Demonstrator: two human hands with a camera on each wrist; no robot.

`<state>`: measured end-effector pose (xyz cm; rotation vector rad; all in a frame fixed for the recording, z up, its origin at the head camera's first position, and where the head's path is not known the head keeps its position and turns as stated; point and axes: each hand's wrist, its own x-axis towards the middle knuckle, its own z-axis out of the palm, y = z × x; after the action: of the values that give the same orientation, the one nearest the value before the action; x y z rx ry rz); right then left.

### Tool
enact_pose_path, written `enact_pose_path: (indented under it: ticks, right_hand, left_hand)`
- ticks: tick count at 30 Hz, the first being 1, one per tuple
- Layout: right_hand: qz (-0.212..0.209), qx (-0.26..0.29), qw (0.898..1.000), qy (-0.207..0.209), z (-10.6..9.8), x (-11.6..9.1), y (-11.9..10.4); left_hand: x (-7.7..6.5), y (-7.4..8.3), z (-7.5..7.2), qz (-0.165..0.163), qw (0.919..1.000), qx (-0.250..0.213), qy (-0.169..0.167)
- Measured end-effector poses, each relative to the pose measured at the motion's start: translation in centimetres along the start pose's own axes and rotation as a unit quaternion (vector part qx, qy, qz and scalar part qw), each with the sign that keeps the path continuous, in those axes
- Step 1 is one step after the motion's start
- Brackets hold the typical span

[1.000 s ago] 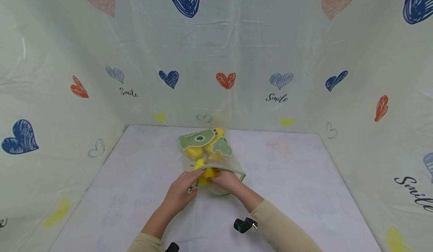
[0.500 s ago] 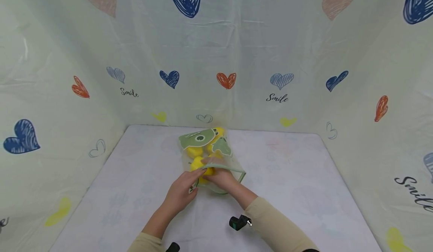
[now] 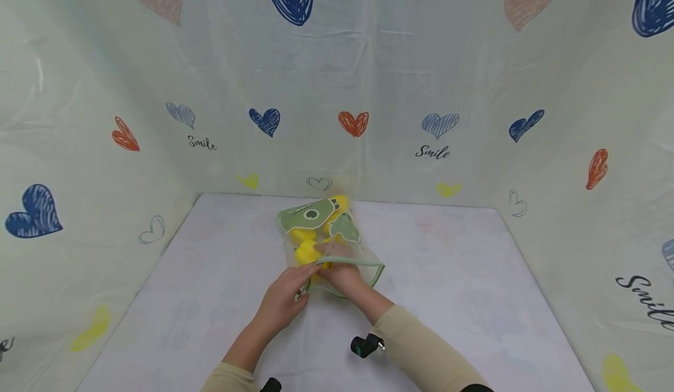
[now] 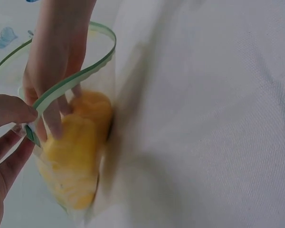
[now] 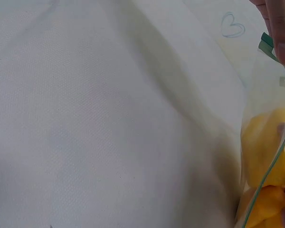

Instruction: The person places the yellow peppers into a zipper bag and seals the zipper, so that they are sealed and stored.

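Observation:
A clear zip bag (image 3: pixel 344 228) with a green cartoon print lies on the table, its green-edged mouth towards me. Several yellow fruits (image 3: pixel 307 253) are inside, smooth and rounded; their kind is unclear through the film. My left hand (image 3: pixel 284 295) pinches the left corner of the mouth between thumb and fingers, as the left wrist view shows at the green zip strip (image 4: pixel 69 83). My right hand (image 3: pixel 342 272) reaches through the mouth into the bag. In the left wrist view its fairly straight fingers (image 4: pixel 52 118) touch the fruits. The film partly veils them.
The bag rests on a white-covered table (image 3: pixel 437 275), near its back edge. A pale curtain (image 3: pixel 389 76) with hearts and lettering surrounds the table on the back and sides. A black wrist camera (image 3: pixel 364 346) hangs by the right sleeve (image 3: pixel 421 345).
My right hand has moved forward and slightly left, deeper into the bag, and the nearest yellow fruit has shifted inward with it. My left hand stays at the bag's corner.

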<state>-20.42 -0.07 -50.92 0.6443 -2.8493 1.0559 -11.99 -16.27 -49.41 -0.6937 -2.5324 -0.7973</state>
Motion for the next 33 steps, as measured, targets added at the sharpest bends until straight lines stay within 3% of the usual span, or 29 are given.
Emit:
enact_pose_path:
  ticks: [6,11,16,20,24,27,33]
  right_hand:
    - [-0.005,-0.007,0.999,0.031,0.4,-0.2,0.2]
    - [-0.033,0.017,0.998,0.051,0.3,-0.8,0.5]
    - [-0.072,0.034,0.995,0.06,0.0,-1.3,0.8]
    - [-0.079,0.082,0.992,0.047,-0.5,-2.0,0.8]
    - [-0.057,0.125,0.99,0.014,-1.3,-3.3,0.7]
    - [-0.046,0.129,0.991,-0.011,-1.8,-4.1,0.8]
    - [-0.081,0.084,0.993,-0.024,-2.5,-5.6,0.9]
  left_hand:
    - [-0.1,-0.1,0.2,0.003,1.0,0.0,0.003]
    - [-0.2,-0.1,0.1,-0.006,0.9999,-0.012,-0.007]
    - [-0.5,-0.3,0.1,-0.004,0.9999,0.006,-0.013]
    - [-0.8,-0.4,0.2,-0.014,0.9998,0.013,-0.011]
    - [-1.0,-0.5,0.3,-0.023,0.9997,0.012,0.0]
    - [-1.2,-0.8,0.4,-0.022,0.9994,0.025,0.005]
    - [-1.4,-1.4,0.5,-0.004,0.9981,0.059,0.013]
